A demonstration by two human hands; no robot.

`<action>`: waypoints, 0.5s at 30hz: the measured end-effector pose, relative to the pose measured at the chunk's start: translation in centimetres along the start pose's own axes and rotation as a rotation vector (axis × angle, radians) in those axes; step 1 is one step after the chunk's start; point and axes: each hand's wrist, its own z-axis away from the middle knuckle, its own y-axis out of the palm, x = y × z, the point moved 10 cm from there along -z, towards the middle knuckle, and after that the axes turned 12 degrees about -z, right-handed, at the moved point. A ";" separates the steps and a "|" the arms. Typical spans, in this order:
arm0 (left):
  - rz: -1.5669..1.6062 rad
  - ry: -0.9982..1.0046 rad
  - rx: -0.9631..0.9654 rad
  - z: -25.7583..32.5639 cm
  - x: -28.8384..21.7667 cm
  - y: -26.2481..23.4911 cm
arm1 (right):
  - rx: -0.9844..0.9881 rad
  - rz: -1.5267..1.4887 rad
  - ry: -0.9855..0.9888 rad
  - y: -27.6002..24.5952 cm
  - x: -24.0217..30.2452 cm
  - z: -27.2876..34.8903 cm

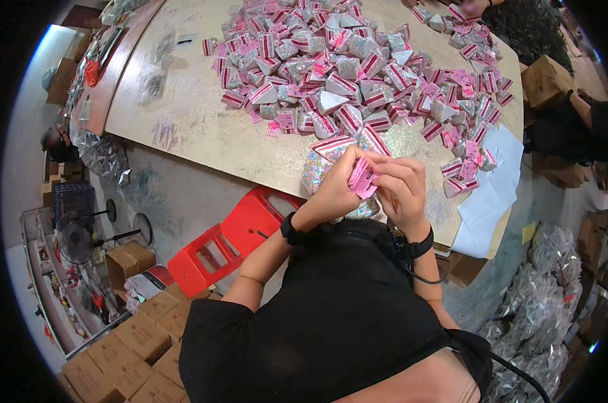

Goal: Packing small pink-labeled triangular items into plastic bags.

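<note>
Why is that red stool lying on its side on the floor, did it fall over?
Yes, that looks odd: the red stool lies tipped over below the table edge, its legs pointing sideways. What tipped it cannot be told. Both hands, left and right, hold pink tags above it.

big rounded worn wooden table [183, 121], pale scuffed top with a reddish-brown edge on the far left. a large heap of small pyramid-shaped clear packets with red-and-white striped tops and pink paper tags [344, 67] covers the far and right part. loose pink tags lie among them. white paper sheets [492, 181] hang over the near right edge. a few clear plastic bags [157, 64] lie far left.
</note>
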 end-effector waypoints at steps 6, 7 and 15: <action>0.379 -0.396 0.009 0.9 4.2 0.6 | 0.234 0.054 0.165 2.2 0.1 -1.4; 0.365 -0.471 0.113 1.7 5.7 0.2 | 0.215 0.076 0.190 2.4 -0.1 -1.5; 0.068 -0.371 0.081 2.6 4.4 -2.3 | 0.080 0.087 -0.019 4.1 0.5 -0.5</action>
